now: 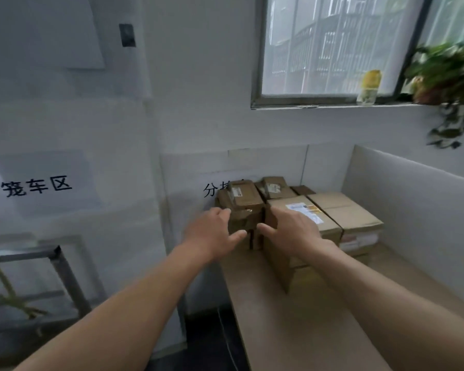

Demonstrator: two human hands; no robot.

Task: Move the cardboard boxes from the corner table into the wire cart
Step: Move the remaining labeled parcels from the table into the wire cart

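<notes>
Over the table (279,330), left hand (214,234) and right hand (292,230) flank box (245,203).

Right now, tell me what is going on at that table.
A person reaches with both arms for the dark taped box at the front left of the pile on the corner table. The left hand and right hand are spread open on either side of it, with no grip closed yet. A labelled box and others stand beside and behind. Part of the wire cart shows at lower left.
</notes>
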